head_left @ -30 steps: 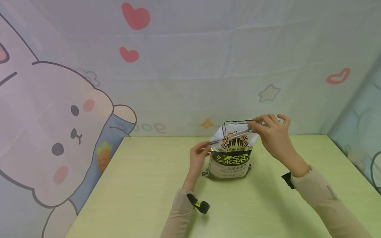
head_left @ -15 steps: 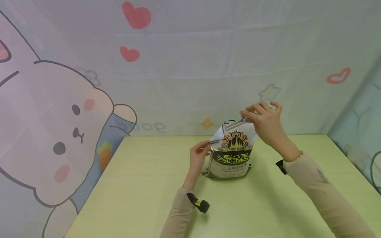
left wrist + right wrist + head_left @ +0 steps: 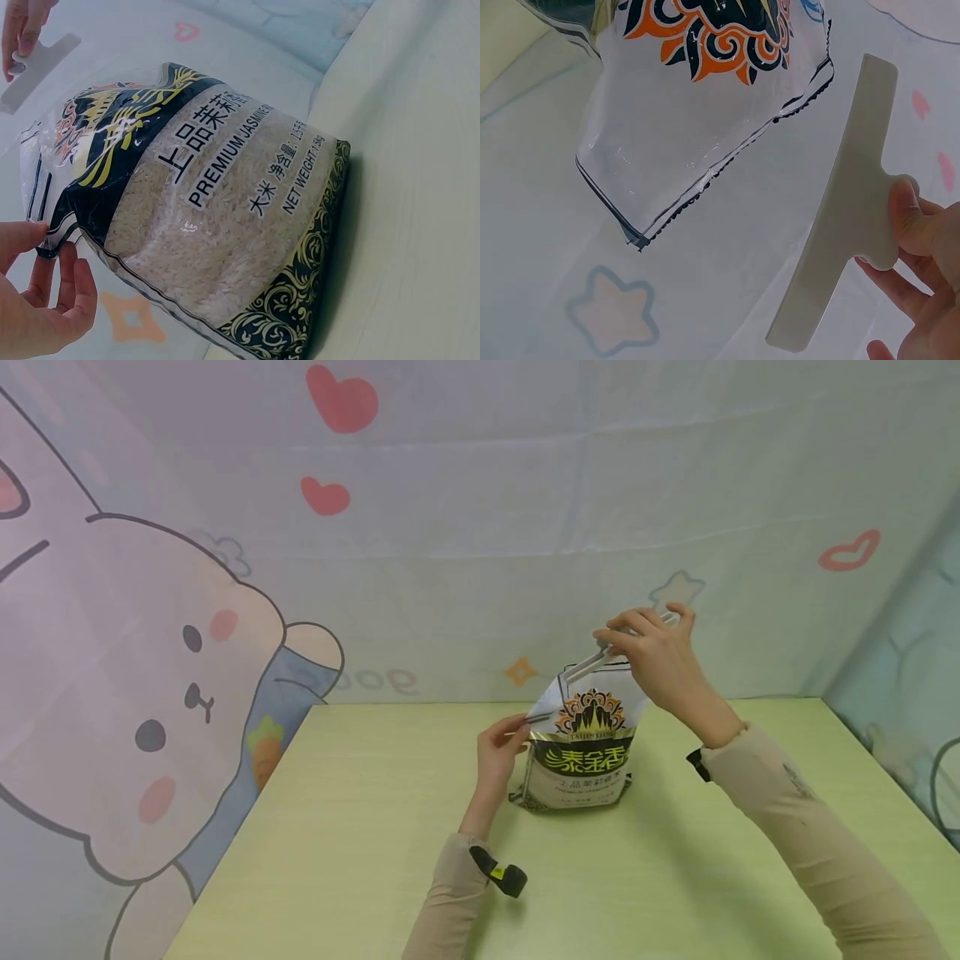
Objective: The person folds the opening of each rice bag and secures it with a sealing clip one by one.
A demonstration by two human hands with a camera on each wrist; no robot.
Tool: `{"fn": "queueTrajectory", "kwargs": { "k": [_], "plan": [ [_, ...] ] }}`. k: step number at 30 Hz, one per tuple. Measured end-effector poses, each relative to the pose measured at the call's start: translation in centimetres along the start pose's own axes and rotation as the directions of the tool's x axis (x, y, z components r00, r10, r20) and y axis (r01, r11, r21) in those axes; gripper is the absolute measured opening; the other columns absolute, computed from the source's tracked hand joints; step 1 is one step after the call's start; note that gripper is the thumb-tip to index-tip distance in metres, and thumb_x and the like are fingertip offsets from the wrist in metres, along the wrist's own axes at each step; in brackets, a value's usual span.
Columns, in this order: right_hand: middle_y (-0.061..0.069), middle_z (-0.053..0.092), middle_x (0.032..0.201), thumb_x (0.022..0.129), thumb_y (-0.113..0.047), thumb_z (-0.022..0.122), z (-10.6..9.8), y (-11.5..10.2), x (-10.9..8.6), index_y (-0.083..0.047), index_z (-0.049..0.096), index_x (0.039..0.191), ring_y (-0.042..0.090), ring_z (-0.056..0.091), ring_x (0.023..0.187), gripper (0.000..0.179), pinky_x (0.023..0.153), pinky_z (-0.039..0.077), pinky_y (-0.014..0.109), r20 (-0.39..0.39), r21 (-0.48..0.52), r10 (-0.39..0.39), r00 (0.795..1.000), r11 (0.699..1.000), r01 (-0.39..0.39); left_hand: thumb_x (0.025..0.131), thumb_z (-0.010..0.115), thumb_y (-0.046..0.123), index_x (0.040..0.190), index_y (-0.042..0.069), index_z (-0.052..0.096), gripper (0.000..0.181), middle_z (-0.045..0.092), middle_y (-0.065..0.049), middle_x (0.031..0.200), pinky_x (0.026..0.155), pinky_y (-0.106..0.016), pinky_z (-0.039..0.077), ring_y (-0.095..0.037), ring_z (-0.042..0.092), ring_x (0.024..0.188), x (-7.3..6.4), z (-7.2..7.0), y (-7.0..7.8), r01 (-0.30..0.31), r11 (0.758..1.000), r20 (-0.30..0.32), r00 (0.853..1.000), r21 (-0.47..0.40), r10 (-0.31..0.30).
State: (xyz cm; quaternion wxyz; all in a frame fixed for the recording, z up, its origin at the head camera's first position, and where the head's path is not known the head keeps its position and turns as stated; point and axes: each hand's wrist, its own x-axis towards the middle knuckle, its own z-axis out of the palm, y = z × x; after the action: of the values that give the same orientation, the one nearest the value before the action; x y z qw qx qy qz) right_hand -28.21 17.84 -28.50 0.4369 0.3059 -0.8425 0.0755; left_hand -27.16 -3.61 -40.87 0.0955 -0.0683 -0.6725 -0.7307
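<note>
A bag of jasmine rice (image 3: 581, 777) stands upright on the table, its rice showing through a clear panel in the left wrist view. My left hand (image 3: 498, 758) pinches the bag's left side edge between thumb and fingers, below the top. Above the bag, my right hand (image 3: 663, 664) holds a long grey bag clip (image 3: 847, 202) by its grip tabs, thumb on one side and fingers on the other. In the right wrist view the clip is apart from the bag's jagged top edge, lying slantwise beside it. The bag's back is hidden.
The pale green table (image 3: 360, 827) reaches back to a fabric backdrop (image 3: 465, 527) printed with a rabbit, hearts and stars. Black straps with small devices (image 3: 498, 872) sit at both sleeves. A dark cable (image 3: 937, 793) runs along the right side.
My right hand has moved up and to the left with the bag clip, from in front of the printed emblem to the bag's top edge. The left hand and bag have stayed put.
</note>
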Motion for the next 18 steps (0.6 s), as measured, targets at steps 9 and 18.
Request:
{"fn": "queueTrajectory", "kwargs": {
  "k": [9,18],
  "plan": [
    [0.006,0.064,0.090,0.075,-0.006,0.065,0.2,0.2,1.1,-0.014,0.069,0.093,0.024,0.054,0.088,0.020,0.092,0.022,0.059,0.053,-0.029,-0.023,0.998,0.999,0.024,0.083,0.058,0.001,0.105,-0.006,0.062,0.023,0.061,-0.027,0.101,0.075,-0.039,0.055,-0.006,0.060,0.071,0.0,-0.1,-0.1,0.007,1.000,-0.003,1.000,0.001,-0.007],
    [0.003,0.064,0.085,0.070,-0.015,0.068,0.6,0.1,1.9,-0.014,0.070,0.090,0.022,0.054,0.084,0.020,0.086,0.024,0.056,0.121,-0.034,-0.010,0.993,0.999,0.014,0.083,0.058,0.000,0.104,-0.007,0.061,0.023,0.061,-0.027,0.101,0.077,-0.048,0.052,-0.003,0.059,0.068,0.2,-0.1,-0.3,-0.004,1.000,-0.003,1.000,-0.010,0.004]
  ]
}}
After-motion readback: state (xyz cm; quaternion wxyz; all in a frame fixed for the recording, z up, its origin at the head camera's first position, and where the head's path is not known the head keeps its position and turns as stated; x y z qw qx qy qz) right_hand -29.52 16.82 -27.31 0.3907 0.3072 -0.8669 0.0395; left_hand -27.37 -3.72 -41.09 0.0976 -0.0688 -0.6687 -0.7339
